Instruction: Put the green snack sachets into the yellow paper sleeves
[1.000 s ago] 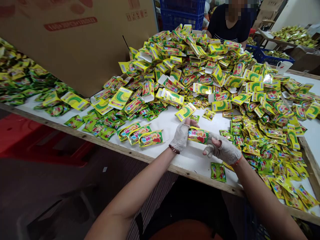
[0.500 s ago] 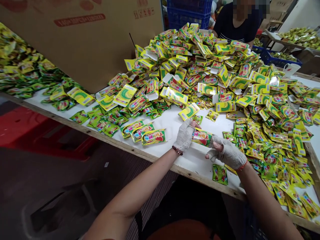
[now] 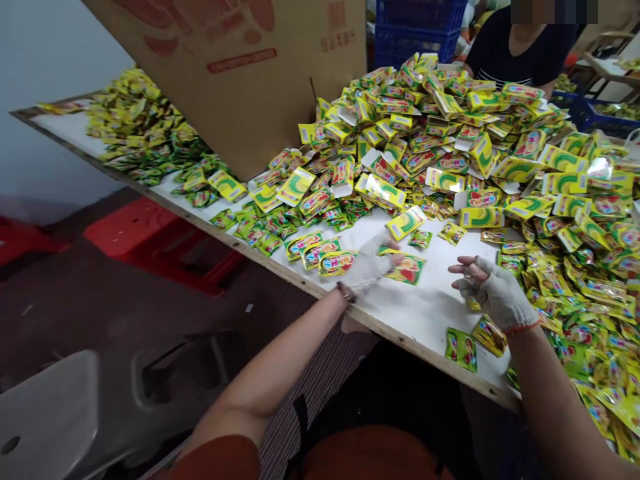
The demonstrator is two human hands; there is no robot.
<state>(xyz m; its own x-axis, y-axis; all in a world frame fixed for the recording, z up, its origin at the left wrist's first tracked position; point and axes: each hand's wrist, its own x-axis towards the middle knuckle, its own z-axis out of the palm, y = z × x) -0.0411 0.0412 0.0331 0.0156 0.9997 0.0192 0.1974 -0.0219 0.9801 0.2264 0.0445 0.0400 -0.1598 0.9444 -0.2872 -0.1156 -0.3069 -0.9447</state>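
Note:
My left hand (image 3: 369, 267), in a white fingerless glove, grips a small yellow-green carton (image 3: 409, 267) low over the white table (image 3: 425, 313). The carton lies just right of a row of filled cartons (image 3: 320, 253) near the table's front edge. My right hand (image 3: 493, 291), gloved the same way, hovers to the right with fingers spread and nothing in them. Loose green sachets (image 3: 461, 348) lie by the front edge below it.
A big heap of yellow-green cartons (image 3: 450, 133) covers the back of the table; shiny sachets (image 3: 590, 293) pile at the right. A large cardboard box (image 3: 240, 73) stands at the back left. Another person in a dark top (image 3: 525, 57) sits across. Red stools (image 3: 150, 233) stand below left.
My right hand has let go of the carton and opened, drifting right. My left hand carried the carton leftward toward the row of filled cartons. The camera swung left.

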